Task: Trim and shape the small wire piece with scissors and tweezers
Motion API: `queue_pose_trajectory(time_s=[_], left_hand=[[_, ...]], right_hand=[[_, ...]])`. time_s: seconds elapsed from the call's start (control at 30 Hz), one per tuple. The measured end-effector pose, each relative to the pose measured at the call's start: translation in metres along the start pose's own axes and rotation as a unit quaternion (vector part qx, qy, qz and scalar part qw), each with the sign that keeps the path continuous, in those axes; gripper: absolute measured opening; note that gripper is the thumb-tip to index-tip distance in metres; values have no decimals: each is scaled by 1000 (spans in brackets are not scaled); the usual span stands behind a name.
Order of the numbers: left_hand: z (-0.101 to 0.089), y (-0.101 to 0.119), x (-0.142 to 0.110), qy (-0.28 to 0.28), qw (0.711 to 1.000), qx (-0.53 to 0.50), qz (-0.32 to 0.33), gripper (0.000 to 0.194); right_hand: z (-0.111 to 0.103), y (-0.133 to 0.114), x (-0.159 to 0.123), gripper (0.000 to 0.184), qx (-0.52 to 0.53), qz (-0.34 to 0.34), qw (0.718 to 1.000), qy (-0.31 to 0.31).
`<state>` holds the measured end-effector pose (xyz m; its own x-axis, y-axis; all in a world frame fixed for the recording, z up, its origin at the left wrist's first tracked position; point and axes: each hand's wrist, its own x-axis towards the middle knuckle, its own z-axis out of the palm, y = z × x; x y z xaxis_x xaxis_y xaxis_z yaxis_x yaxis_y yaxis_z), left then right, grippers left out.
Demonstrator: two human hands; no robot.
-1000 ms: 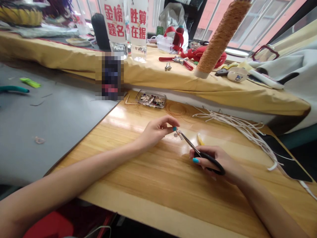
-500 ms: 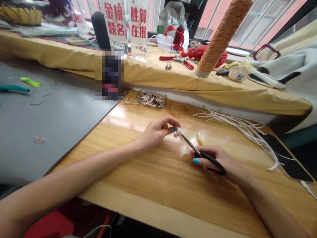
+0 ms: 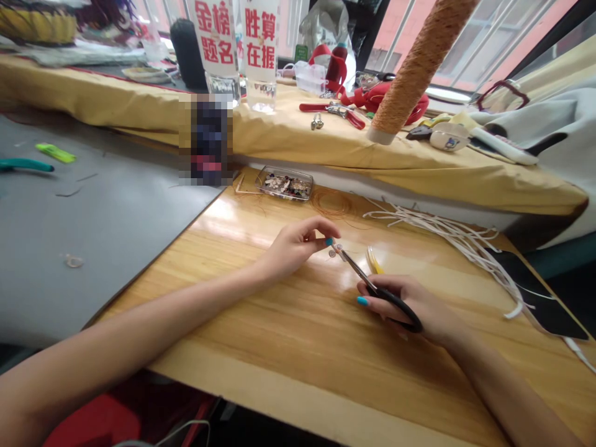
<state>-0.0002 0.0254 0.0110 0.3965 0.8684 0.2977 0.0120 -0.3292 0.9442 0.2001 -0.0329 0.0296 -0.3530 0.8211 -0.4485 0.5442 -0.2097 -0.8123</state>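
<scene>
Small spiral ornament, pale with a touch of orange, pinched between thumb and fingertips of the left hand, near the middle of the wooden surface. Cannot tell from this angle whether touching the wood or just above. Too small for finer detail. At its right side, tips of black-handled scissors, meeting or overlapping the ornament; cannot tell whether closed on any part. Handles wrapped by the right hand, fingers curled around the loops. Blue thumbnails on both hands.

Just beyond the scissors, a yellow-and-clear strip. Farther back, near the foot of the cloth-covered ledge, a clear box of mixed beads, with a loose coil of orange thread just beside, to the right. Farther right, a bundle of white cords, partly lying over a dark flat slab. At left, a gray surface with a bright green piece and a small clear piece. Up on the ledge, red-handled pliers and two bottles printed with red characters, left and right.
</scene>
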Motion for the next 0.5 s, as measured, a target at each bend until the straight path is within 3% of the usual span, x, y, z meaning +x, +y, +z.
queue_pose_trajectory(time_s=[0.5], left_hand=[[1, -2, 1, -3, 1000, -3, 10, 7]], right_hand=[[-2, -3, 1, 28, 18, 35, 999, 12]])
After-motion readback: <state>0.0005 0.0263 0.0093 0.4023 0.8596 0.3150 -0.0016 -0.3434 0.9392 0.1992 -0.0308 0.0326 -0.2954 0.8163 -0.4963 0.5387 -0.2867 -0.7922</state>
